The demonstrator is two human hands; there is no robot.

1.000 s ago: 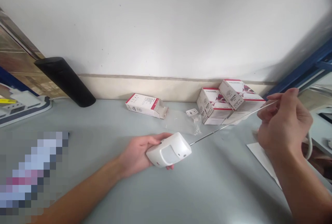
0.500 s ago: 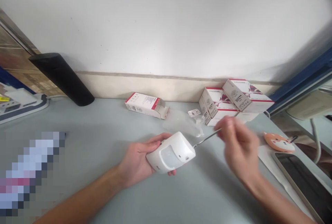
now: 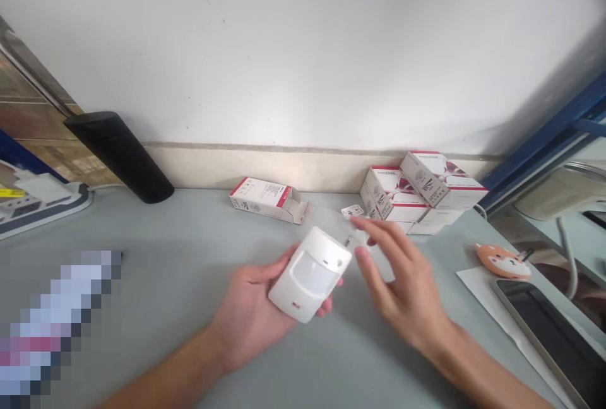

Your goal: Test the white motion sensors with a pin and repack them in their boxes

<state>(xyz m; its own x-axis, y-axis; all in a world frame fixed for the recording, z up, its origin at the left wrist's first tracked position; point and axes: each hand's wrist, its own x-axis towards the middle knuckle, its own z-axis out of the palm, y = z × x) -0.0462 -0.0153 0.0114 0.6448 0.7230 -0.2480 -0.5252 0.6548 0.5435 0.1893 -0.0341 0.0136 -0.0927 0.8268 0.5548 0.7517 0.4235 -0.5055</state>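
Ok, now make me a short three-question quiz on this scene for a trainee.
1. Which hand holds the white device: A, left; B, right; C, both?
2. True or false: the phone lies on the left side of the picture.
3. Fill in: the lone box has its ___ end open, as seen in the picture.

Key: 1, A, the left hand. 2, false, it lies on the right. 3, right.

Marked white wall [image 3: 293, 68], grey tabletop [image 3: 156, 283]
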